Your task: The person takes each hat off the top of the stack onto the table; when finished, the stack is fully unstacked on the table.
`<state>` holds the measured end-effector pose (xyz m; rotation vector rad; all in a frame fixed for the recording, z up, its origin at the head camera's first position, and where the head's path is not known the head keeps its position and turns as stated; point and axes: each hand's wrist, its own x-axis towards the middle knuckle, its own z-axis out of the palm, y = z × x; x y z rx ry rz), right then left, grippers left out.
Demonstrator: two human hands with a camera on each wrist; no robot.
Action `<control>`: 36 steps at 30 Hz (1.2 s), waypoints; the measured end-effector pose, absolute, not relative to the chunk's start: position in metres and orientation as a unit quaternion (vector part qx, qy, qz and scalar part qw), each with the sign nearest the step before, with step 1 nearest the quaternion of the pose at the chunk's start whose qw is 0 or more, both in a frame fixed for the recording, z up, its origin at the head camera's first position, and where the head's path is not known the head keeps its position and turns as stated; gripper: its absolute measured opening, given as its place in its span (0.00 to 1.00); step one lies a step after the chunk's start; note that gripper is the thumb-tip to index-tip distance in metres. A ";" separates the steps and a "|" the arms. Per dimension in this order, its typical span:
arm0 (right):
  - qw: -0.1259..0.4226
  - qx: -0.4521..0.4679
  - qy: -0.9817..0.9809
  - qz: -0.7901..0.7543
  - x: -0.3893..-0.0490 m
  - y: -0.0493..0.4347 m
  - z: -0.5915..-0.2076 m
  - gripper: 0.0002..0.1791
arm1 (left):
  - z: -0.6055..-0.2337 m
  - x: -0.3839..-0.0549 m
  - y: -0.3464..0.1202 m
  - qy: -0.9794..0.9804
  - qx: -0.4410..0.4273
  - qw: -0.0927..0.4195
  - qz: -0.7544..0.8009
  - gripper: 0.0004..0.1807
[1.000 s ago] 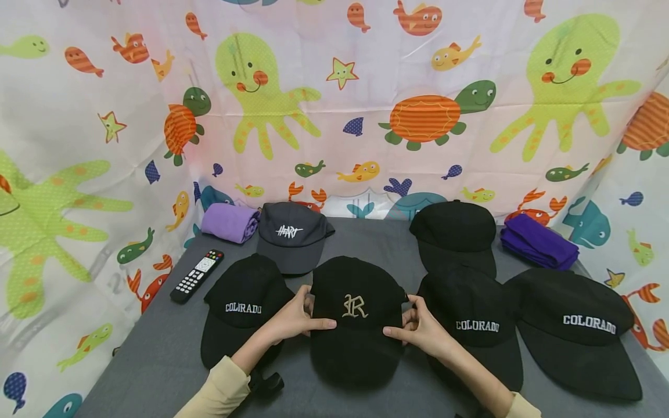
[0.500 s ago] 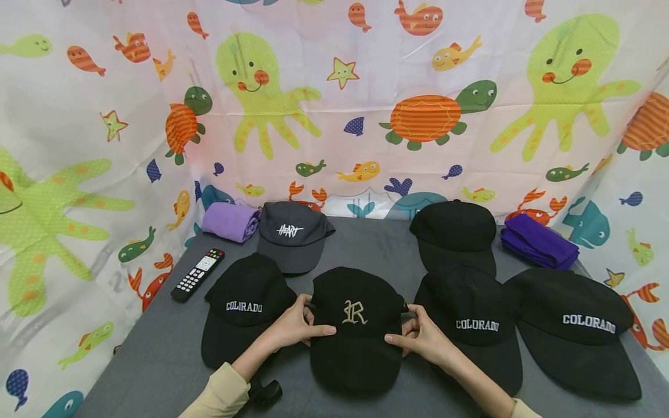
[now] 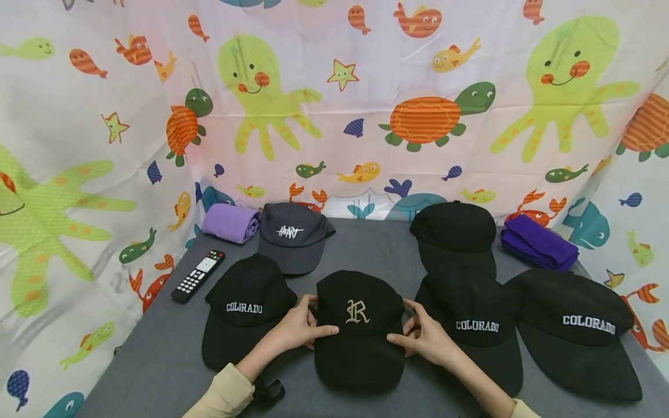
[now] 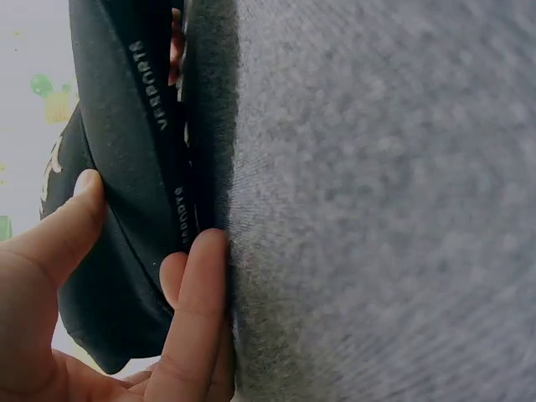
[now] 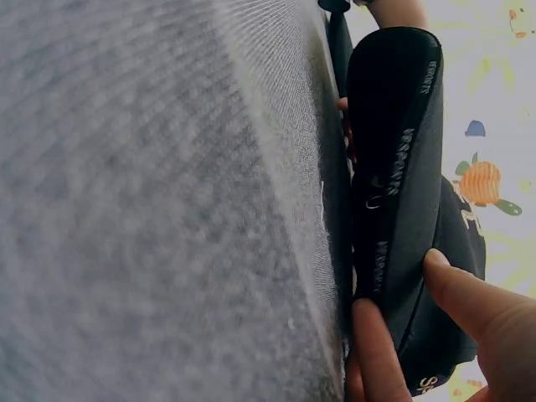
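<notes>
A black cap with a gold letter R (image 3: pixel 360 348) is at the middle front of the grey table, brim toward me. My left hand (image 3: pixel 300 326) grips its left side, thumb on top near the brim seam and fingers at the edge below. On the opposite side my right hand (image 3: pixel 425 334) pinches it the same way. Seen from the left wrist, the cap (image 4: pixel 126 142) stands close to the cloth, with the fingers (image 4: pixel 197 318) against its underside. In the right wrist view the thumb (image 5: pixel 461 293) presses the outer side of the cap (image 5: pixel 402 167).
Black COLORADO caps lie left (image 3: pixel 245 331) and right (image 3: pixel 481 348) of the hands, another (image 3: pixel 580 354) farther right. Behind are a grey HEART cap (image 3: pixel 290 249), a plain black cap (image 3: pixel 455 229), a lilac cloth (image 3: pixel 230 222), a purple cloth (image 3: pixel 538 242) and a remote (image 3: pixel 198 276).
Both hands have brought the R cap slightly toward me over the last second, then a little to the right. The other caps, cloths and remote have stayed in place.
</notes>
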<state>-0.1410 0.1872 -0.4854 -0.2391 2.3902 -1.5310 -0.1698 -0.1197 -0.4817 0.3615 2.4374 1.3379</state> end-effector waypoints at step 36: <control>-0.054 -0.191 0.900 -0.387 -0.161 0.202 -0.457 0.39 | -0.449 -0.186 -0.122 0.894 0.197 0.081 0.394 0.40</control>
